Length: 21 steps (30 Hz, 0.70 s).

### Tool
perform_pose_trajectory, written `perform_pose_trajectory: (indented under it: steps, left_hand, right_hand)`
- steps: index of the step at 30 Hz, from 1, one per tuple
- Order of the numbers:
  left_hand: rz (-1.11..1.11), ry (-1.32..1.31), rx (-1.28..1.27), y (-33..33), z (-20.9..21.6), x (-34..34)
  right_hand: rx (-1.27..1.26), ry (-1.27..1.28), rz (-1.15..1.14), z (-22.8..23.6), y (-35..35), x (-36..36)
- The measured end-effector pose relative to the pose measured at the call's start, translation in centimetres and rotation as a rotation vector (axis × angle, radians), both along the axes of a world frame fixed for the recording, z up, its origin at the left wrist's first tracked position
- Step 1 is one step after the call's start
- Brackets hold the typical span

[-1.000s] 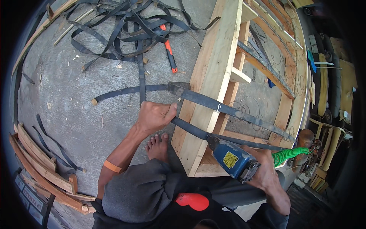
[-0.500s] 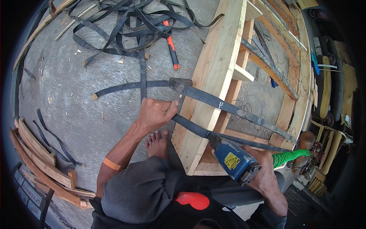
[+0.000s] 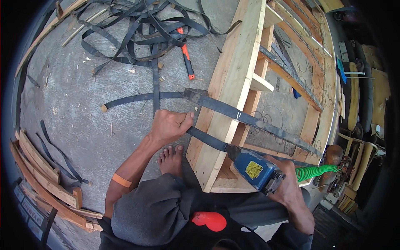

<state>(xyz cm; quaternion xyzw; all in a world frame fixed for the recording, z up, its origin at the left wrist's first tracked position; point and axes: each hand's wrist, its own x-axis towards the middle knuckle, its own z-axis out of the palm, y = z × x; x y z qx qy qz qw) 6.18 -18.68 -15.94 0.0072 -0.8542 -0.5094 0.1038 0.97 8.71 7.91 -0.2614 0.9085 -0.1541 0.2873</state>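
My left hand (image 3: 171, 127) is closed in a fist round a dark webbing strap (image 3: 208, 138), which runs taut to the right over the edge of a wooden frame (image 3: 223, 112). In my right hand (image 3: 287, 183) is a blue pneumatic stapler (image 3: 255, 171) with a yellow label. Its nose rests on or just over the strap at the frame's edge; exact contact cannot be made out. A second strap (image 3: 233, 112) with white marks lies across the frame just beyond. A green coiled air hose (image 3: 318, 171) leads off to the right from beside my right hand.
Tangled webbing (image 3: 141, 29) lies on the grey floor at the far left, with an orange and black handled tool (image 3: 186, 56) beside it. Curved wooden pieces (image 3: 50, 179) lie at the near left. Wire springs (image 3: 271, 121) show inside the frame. My bare foot (image 3: 171, 160) stands beside it.
The view has shifted slightly. My left hand still holds the strap, and the stapler stays at the frame's edge with almost no movement.
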Motion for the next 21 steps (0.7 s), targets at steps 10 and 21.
perform_pose_trajectory:
  steps: [10, 21]
  left_hand:
    - [0.047, -0.183, -0.098, -0.7, 1.6, 0.2]
    - [-0.316, 0.482, -0.084, 6.7, 19.7, -5.1]
  right_hand:
    - [0.042, 0.045, -0.055, 5.6, 2.4, 1.1]
    - [-1.089, 0.766, -1.134, 11.6, 18.1, 13.5]
